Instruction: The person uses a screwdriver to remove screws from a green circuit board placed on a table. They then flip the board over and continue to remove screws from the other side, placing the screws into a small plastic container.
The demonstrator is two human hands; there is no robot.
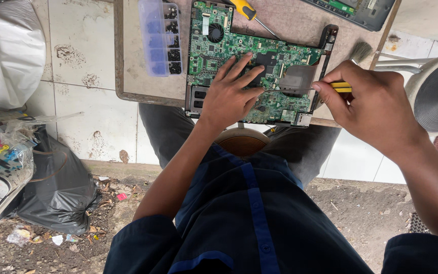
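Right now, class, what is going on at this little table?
A person's left hand lies flat on a green circuit board on the table. The right hand grips a yellow-handled screwdriver, its shaft reaching over the board. A clear screw box and a second screwdriver lie nearby.

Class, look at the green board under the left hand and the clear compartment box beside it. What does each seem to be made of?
Green circuit board: likely rigid laminate with a matte green coating, dotted with shiny metal solder points and dark chips. Clear bluish compartment box: looks like translucent moulded plastic; the dark small parts show through its walls.
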